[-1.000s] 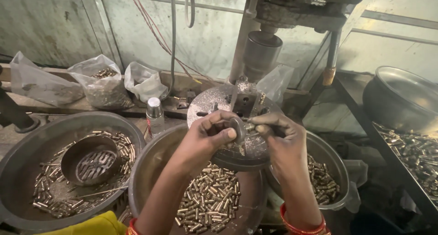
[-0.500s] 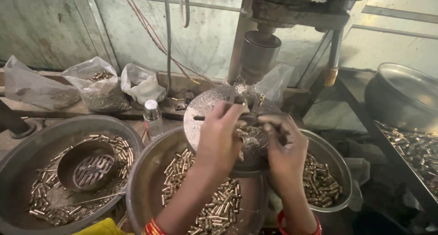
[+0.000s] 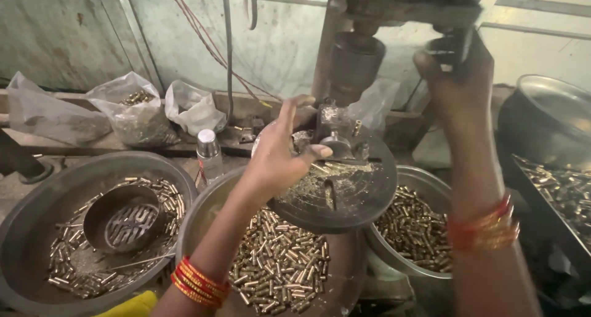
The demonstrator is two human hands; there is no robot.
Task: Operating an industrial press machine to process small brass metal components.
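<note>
My left hand rests on the round metal table of a drill press, thumb and fingers at the small clamp fixture under the chuck. What it pinches there is too small to make out. My right hand is raised to the upper right and gripped around the dark feed handle of the drill press. Brass shavings lie on the round table.
A bowl of small brass tubes sits below the table, another bowl to its right. A wide pan at left holds brass pieces and a small bowl. Plastic bags, a small bottle, and a tray surround them.
My right hand left the fixture and rose to the feed handle at upper right. My left hand stayed at the fixture. The view moved closer.
</note>
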